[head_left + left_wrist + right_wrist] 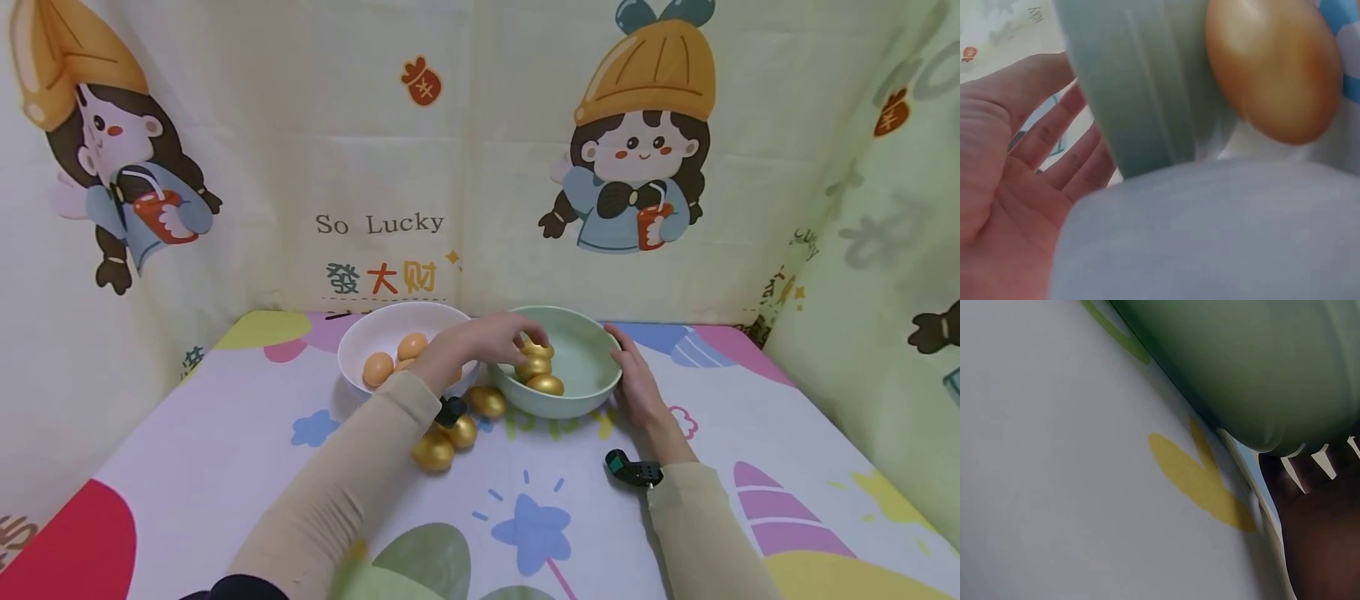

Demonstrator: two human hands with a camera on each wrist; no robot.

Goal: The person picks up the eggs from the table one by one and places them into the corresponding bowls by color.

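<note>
My left hand (504, 337) reaches across the white bowl into the green bowl (588, 400), its curled fingertips around a gold egg (538, 349). Two more gold eggs (546, 385) lie close below that one in the bowl. In the left wrist view the green bowl's wall (1141, 87) hides these fingertips. My right hand (639, 379) holds the green bowl at its right side, thumb at the rim and fingers along the outer wall. From the right wrist, the fingers pass behind the bowl's curved underside (1260, 369).
The white bowl (354, 377) with several brown eggs (378, 368) stands directly left of the green one. Three gold eggs (433, 452) lie on the patterned tablecloth (570, 500) in front of the bowls. A printed cloth (495, 167) hangs behind the table.
</note>
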